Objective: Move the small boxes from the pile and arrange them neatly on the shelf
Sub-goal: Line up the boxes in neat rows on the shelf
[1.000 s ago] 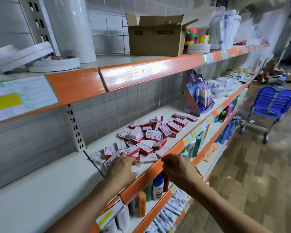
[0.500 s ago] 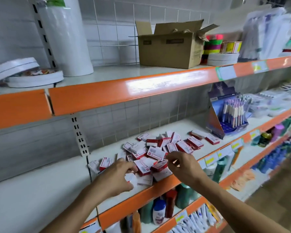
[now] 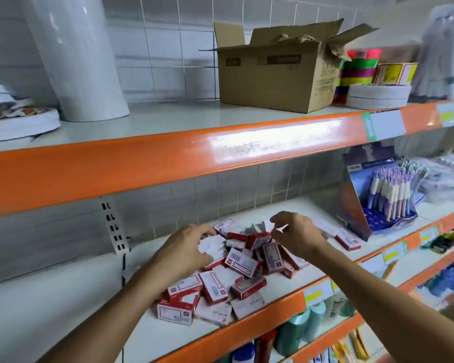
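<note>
A heap of small red-and-white staple boxes point(image 3: 236, 271) lies in the lower middle of the frame on the white middle shelf point(image 3: 312, 210), reaching down to its orange front lip. Both hands are over the upper part of the heap. The left hand point(image 3: 186, 248) has its fingers curled over a white-faced box at the pile's left side; whether its grip has closed on that box cannot be told. The right hand point(image 3: 296, 235) pinches something small and pale between thumb and fingertips, too blurred to name. One more red staple box point(image 3: 347, 239) lies apart at centre right, near a blue pen display stand point(image 3: 383, 205). On the upper shelf stand an open cardboard carton point(image 3: 278, 74) and a white roll point(image 3: 76, 56).
</note>
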{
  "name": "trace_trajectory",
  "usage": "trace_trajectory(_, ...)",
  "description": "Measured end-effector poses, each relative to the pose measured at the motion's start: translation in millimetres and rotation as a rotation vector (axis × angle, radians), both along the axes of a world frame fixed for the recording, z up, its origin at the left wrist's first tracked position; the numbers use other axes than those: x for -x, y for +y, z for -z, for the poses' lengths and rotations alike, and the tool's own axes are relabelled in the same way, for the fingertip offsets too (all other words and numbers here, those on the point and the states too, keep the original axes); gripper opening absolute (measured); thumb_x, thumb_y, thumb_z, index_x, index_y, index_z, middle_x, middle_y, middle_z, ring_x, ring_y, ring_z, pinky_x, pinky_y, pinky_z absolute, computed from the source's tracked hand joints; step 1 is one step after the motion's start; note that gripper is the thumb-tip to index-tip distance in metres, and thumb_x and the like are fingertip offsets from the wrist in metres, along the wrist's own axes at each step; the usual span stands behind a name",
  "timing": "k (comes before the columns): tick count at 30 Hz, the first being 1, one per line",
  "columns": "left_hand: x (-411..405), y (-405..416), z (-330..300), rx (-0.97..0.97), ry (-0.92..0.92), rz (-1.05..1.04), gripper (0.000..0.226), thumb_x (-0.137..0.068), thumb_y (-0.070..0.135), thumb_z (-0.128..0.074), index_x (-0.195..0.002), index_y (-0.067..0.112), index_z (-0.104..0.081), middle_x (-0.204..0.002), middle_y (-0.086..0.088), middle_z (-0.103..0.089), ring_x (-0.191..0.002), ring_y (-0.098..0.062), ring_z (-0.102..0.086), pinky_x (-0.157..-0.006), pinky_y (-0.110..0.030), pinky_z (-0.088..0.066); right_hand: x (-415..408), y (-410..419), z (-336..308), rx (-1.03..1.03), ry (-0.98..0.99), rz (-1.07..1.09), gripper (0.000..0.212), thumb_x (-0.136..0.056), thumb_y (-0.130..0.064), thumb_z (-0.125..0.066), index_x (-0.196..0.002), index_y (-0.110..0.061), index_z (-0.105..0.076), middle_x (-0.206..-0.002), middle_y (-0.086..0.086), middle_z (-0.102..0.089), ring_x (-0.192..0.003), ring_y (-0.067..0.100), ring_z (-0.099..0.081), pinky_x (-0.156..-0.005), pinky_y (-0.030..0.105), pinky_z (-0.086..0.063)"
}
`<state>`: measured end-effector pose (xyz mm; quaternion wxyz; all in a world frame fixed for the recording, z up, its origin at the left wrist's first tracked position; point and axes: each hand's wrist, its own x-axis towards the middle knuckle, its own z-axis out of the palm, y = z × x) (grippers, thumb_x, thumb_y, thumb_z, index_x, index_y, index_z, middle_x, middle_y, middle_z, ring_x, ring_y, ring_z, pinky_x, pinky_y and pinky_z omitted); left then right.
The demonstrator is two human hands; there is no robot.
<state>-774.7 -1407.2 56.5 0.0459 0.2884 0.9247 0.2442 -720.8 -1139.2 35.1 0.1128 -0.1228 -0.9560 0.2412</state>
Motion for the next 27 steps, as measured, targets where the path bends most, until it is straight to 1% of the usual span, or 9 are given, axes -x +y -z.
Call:
trace_trajectory(3,13.6,9.8,8.5,-0.013,0.0,-0.012,0.058,-0.082,0.021,-0.075,-0.134,0.031,-0.052,-0.134,0.005,-0.053,-0.117,-0.011,-0.054,-0.075,-0.02,-0.045,25.9,12.0,-2.6,-0.002,-0.047,-0.004,0.037,-0.088,-0.023,-0.069,-0.124,-0.015,-0.065,-0.118,0.002,-0.069,-0.1,0.019,-0.066,-0.079,0.018,-0.043)
trace_trajectory(6,23.8,14.0,16.9,-0.011,-0.008,-0.011,0.062,-0.08,0.022,-0.078,-0.134,0.033,-0.049,-0.134,0.007,-0.055,-0.114,-0.008,-0.055,-0.086,-0.024,-0.047,50.8,18.3,-1.1,0.018,-0.091,0.006,0.039,-0.09,-0.027,-0.068,-0.127,-0.016,-0.063,-0.122,0.003,-0.067,-0.105,0.02,-0.064,-0.083,0.022,-0.045)
trace_trajectory(9,30.6,15.5,20.8,0.005,-0.02,-0.015,0.063,-0.082,0.022,-0.077,-0.137,0.032,-0.048,-0.137,0.007,-0.054,-0.115,-0.007,-0.053,-0.086,-0.019,-0.041,78.5,24.7,5.8,0.054,-0.193,0.061,0.042,-0.09,-0.038,-0.066,-0.127,-0.019,-0.063,-0.123,0.005,-0.067,-0.106,0.021,-0.063,-0.083,0.023,-0.046)
trace_trajectory(12,35.5,17.9,24.9,0.004,-0.03,-0.03,0.063,-0.083,0.022,-0.076,-0.138,0.031,-0.046,-0.136,0.006,-0.054,-0.104,-0.002,-0.049,-0.081,-0.016,-0.037,102.7,28.9,13.8,0.097,-0.336,0.061,0.057,-0.083,-0.052,-0.07,-0.128,-0.018,-0.06,-0.125,0.007,-0.064,-0.104,0.022,-0.062,-0.085,0.027,-0.05)
trace_trajectory(17,38.6,18.4,28.9,0.003,-0.088,-0.084,0.059,-0.084,0.027,-0.076,-0.135,0.033,-0.048,-0.135,0.008,-0.054,-0.11,-0.005,-0.052,-0.087,-0.019,-0.042,124.6,17.2,27.3,-0.057,-0.587,-0.048,0.066,-0.074,-0.072,-0.065,-0.103,-0.012,-0.066,-0.087,0.0,-0.069,-0.075,0.013,-0.067,-0.057,0.022,-0.049)
trace_trajectory(19,40.1,19.2,29.1,-0.004,-0.093,-0.103,0.059,-0.083,0.027,-0.077,-0.135,0.032,-0.049,-0.134,0.008,-0.055,-0.11,-0.005,-0.053,-0.089,-0.02,-0.044,127.2,15.2,30.1,-0.119,-0.564,-0.089,0.064,-0.077,-0.069,-0.065,-0.104,-0.012,-0.067,-0.09,0.002,-0.07,-0.081,0.016,-0.069,-0.066,0.027,-0.057)
trace_trajectory(21,39.6,21.5,29.5,-0.005,-0.098,-0.12,0.059,-0.083,0.027,-0.077,-0.134,0.031,-0.049,-0.134,0.008,-0.055,-0.107,-0.005,-0.053,-0.087,-0.02,-0.043,126.7,16.6,26.1,-0.062,-0.519,-0.109,0.051,-0.081,-0.056,-0.07,-0.105,-0.011,-0.07,-0.097,0.006,-0.071,-0.087,0.019,-0.069,-0.077,0.031,-0.059)
trace_trajectory(25,36.7,26.0,27.8,0.017,-0.095,-0.138,0.057,-0.085,0.025,-0.076,-0.136,0.029,-0.05,-0.135,0.007,-0.054,-0.102,-0.002,-0.047,-0.083,-0.018,-0.039,122.1,24.7,22.9,0.07,-0.46,-0.113,0.035,-0.081,-0.042,-0.076,-0.1,-0.014,-0.075,-0.085,0.003,-0.071,-0.072,0.013,-0.066,-0.053,0.021,-0.05)
trace_trajectory(27,36.5,27.4,25.1,0.035,-0.094,-0.15,0.059,-0.085,0.026,-0.076,-0.137,0.028,-0.049,-0.136,0.007,-0.054,-0.102,-0.003,-0.048,-0.083,-0.019,-0.039,120.1,29.4,22.9,0.11,-0.449,-0.124,0.03,-0.081,-0.043,-0.074,-0.098,-0.018,-0.077,-0.084,-0.001,-0.072,-0.074,0.01,-0.066,-0.051,0.018,-0.046)
